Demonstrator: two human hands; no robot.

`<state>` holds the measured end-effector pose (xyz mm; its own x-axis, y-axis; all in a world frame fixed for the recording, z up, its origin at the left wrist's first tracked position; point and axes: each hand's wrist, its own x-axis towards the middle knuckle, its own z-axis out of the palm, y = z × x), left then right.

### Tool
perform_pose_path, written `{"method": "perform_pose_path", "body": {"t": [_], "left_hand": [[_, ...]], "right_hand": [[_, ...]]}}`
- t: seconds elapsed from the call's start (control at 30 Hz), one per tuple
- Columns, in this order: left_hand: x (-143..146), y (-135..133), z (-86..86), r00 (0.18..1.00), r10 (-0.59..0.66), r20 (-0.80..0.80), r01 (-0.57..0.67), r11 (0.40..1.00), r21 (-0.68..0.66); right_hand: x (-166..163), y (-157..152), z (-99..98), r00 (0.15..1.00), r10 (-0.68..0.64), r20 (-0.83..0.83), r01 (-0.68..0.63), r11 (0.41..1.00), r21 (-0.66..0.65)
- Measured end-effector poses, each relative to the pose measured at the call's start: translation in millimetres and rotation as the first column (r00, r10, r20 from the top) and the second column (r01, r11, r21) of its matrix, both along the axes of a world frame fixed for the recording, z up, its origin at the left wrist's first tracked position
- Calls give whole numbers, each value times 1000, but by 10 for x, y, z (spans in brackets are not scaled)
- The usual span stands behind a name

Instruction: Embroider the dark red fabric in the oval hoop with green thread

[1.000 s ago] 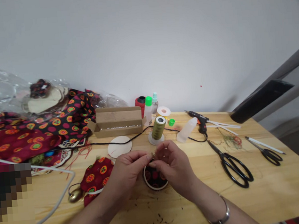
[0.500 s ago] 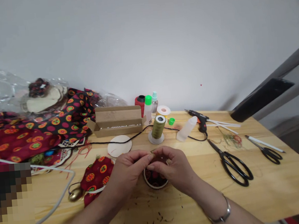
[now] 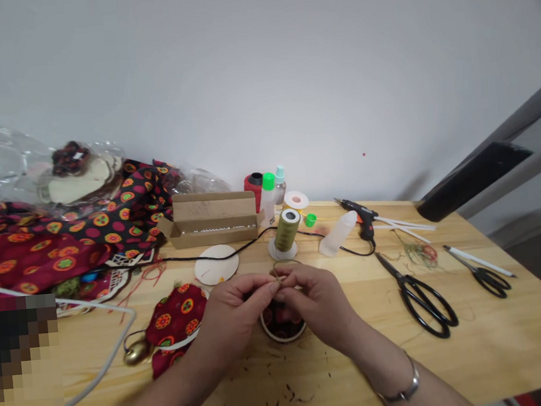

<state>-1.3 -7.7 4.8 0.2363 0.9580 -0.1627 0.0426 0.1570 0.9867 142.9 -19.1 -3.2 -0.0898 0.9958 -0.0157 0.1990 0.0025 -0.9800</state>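
Observation:
My left hand [image 3: 236, 307] and my right hand [image 3: 319, 296] meet at the front middle of the table, thumbs and fingertips pinched together. Between them runs a thin olive thread [image 3: 286, 263], which curves up in a small loop behind the fingertips. Right beneath the fingers is a round piece of dark patterned fabric with a white rim [image 3: 285, 339], its far side hidden by my hands. A spool of olive thread [image 3: 286, 232] stands just beyond. Left of my left hand lie a red patterned fabric piece [image 3: 176, 315] and a brass bell [image 3: 138, 351].
An open cardboard box [image 3: 214, 233], a pale disc [image 3: 216, 264] and a white bottle [image 3: 338, 234] sit behind my hands. To the right are large black scissors [image 3: 421, 297], smaller scissors [image 3: 488, 280] and a glue gun [image 3: 361, 214]. Patterned fabric [image 3: 129, 209] is heaped at left.
My fingertips have drawn closer together, and the thread's loop now shows behind them. My right fingers have shifted slightly up and left. The objects on the table stay put.

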Motion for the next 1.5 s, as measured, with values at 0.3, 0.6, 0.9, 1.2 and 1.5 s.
{"method": "perform_pose_path", "body": {"t": [0.3,0.6,0.9,1.2,1.5], "left_hand": [[-5,-8,-29,998,11,-68,-7,999,50],[-7,-24,-87,988,6,-156,6,997,77],[9,-37,-70,969,0,-247,11,999,46],[8,-32,14,987,-98,-123,100,995,5],[-32,23,-144,963,-63,-264,127,965,231]], "right_hand": [[40,26,83,958,52,-282,-130,956,-264],[33,40,64,934,-136,-330,13,937,-349],[25,46,74,960,-173,-222,110,957,-269],[34,29,99,987,-159,39,161,984,-78],[128,59,76,955,-224,195,206,972,111]]}}
